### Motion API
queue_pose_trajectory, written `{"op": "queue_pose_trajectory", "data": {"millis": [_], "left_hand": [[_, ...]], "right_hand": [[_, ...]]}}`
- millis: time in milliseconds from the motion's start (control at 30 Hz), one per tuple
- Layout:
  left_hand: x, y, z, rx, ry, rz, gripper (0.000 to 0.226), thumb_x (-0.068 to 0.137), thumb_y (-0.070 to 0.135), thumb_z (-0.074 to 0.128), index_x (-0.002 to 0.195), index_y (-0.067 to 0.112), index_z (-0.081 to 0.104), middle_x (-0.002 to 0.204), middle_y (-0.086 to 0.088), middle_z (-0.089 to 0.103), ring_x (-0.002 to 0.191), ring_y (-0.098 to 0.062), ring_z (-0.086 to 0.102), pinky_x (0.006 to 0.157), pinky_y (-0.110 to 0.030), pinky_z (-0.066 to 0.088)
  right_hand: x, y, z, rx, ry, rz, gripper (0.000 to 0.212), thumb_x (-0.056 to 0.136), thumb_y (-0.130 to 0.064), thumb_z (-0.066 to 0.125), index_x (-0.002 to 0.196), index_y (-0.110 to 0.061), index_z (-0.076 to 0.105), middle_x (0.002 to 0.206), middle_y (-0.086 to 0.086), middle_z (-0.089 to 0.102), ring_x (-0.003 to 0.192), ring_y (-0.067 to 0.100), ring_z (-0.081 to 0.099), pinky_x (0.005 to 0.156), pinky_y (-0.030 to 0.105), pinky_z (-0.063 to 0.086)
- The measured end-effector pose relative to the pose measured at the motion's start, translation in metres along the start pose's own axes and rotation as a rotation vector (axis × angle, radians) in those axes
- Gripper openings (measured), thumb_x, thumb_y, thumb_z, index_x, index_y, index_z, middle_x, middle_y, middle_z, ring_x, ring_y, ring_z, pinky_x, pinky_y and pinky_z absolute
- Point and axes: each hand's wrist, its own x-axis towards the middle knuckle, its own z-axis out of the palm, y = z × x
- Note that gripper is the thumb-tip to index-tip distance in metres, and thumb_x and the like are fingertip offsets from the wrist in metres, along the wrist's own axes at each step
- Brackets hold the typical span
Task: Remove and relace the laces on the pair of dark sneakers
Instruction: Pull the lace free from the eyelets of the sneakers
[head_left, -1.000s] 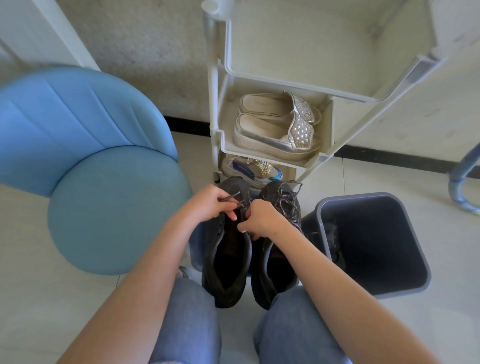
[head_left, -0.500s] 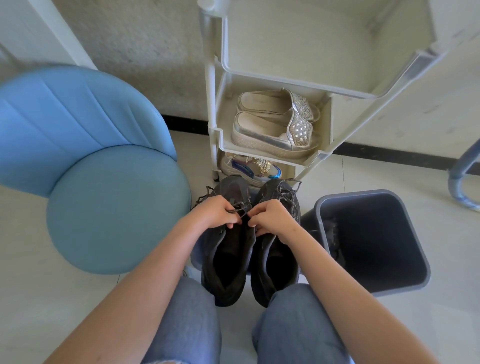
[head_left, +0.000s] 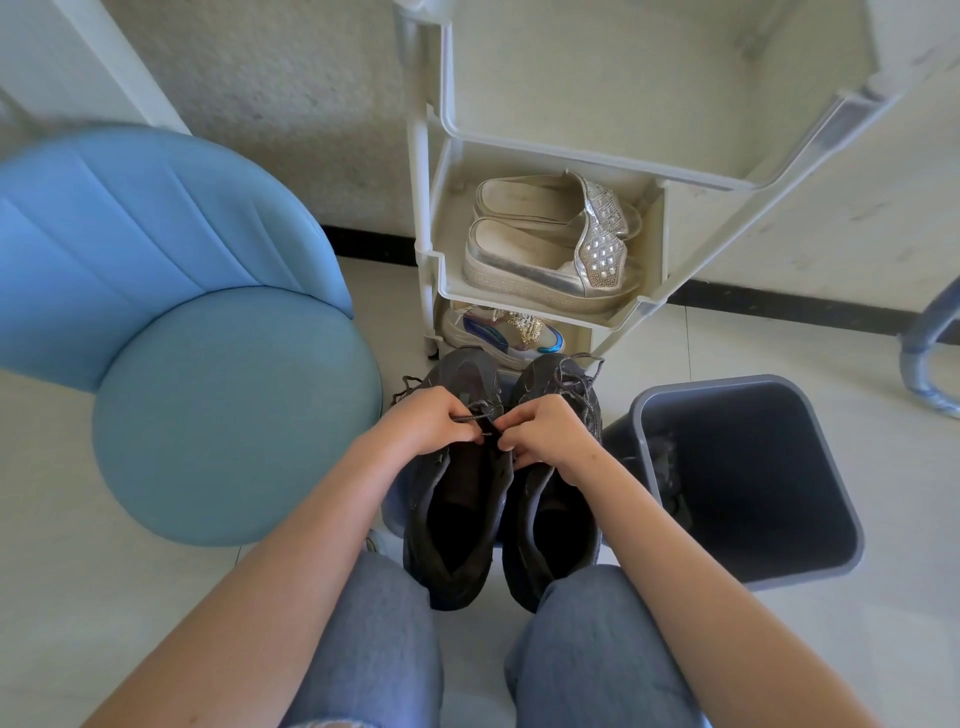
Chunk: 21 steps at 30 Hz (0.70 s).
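Dark lace (head_left: 471, 417) pinched in the left hand (head_left: 428, 422), running to three o'clock where the right hand (head_left: 545, 432), fingers curled, grips the left sneaker (head_left: 452, 512) at its eyelet edge; right sneaker (head_left: 556, 525) alongside, touching.

Two dark sneakers stand side by side, toes pointing far, between knees in blue jeans (head_left: 374, 649). Over the left sneaker (head_left: 457, 499), the left hand (head_left: 426, 421) pinches a grey lace (head_left: 470, 417), and the right hand (head_left: 550, 431) pinches the same lace at the eyelet row. The right sneaker (head_left: 550, 514) is laced, with loose ends near its toe. A blue chair (head_left: 208, 405) sits left and a grey bin (head_left: 769, 467) right. Beyond, a cream rack (head_left: 431, 249) holds silver slippers (head_left: 545, 260) above a colourful shoe (head_left: 498, 332).
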Motion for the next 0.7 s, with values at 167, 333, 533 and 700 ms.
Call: {"op": "queue_pose_trajectory", "data": {"millis": [167,333,533,700], "left_hand": [[0.0012,-0.0028,0.0030,-0.080,0.027,0.021,0.012,0.083,0.035,0.067,0.086,0.028,0.077,0.090,-0.006,0.073,0.092,-0.021,0.064,0.084,-0.040,0.048],[-0.0002,-0.0024,0.0042,-0.150,0.042,-0.018,0.014,0.084,0.033,0.068,0.090,0.024,0.077,0.094,-0.009,0.072,0.095,-0.023,0.064,0.080,-0.035,0.045],[-0.0031,0.0025,0.0056,-0.179,0.061,-0.026,0.015,0.086,0.032,0.066,0.095,0.024,0.076,0.094,-0.006,0.073,0.089,-0.019,0.063,0.074,-0.030,0.044],[-0.0009,0.0046,0.0101,-0.237,0.078,-0.128,0.023,0.083,0.033,0.069,0.096,0.016,0.077,0.098,-0.011,0.072,0.096,-0.024,0.064,0.080,-0.034,0.046]], "right_hand": [[-0.0003,0.0005,0.0002,0.008,0.012,-0.005,0.024,0.079,0.009,0.063,0.101,0.000,0.070,0.075,0.011,0.065,0.061,0.022,0.064,0.064,0.029,0.059],[0.0007,0.0022,0.0004,0.025,0.007,-0.006,0.023,0.079,0.008,0.064,0.099,-0.001,0.070,0.075,0.010,0.065,0.062,0.022,0.065,0.066,0.030,0.059],[0.0021,0.0034,0.0012,0.043,0.013,-0.003,0.020,0.078,0.008,0.064,0.094,-0.004,0.069,0.071,0.010,0.065,0.060,0.021,0.065,0.071,0.035,0.060],[0.0010,0.0028,-0.0005,0.104,-0.011,0.007,0.021,0.078,0.007,0.065,0.097,0.001,0.069,0.077,0.014,0.065,0.066,0.022,0.065,0.063,0.026,0.059]]}}
